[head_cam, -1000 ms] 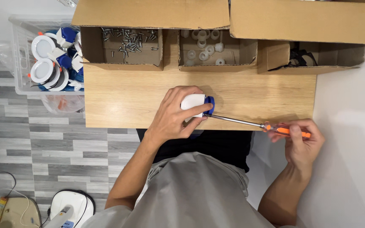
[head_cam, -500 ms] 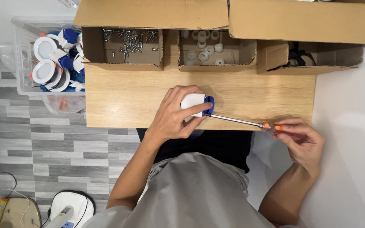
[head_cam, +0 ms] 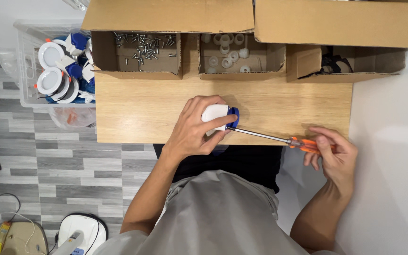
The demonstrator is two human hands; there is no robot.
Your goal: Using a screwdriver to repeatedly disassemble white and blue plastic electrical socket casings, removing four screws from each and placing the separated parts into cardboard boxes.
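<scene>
Wooden table, grey plank floor, white wall at right, even light.

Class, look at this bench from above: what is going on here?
A person sits at a wooden table. The left hand grips a small white and blue part, while the right hand holds an orange-handled screwdriver with its tip at the part. Cardboard boxes behind hold screws and white rings.

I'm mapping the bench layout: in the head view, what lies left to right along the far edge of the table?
Clear plastic bin of white and blue parts → cardboard box of screws → cardboard box of white rings → cardboard box with black parts.
</scene>
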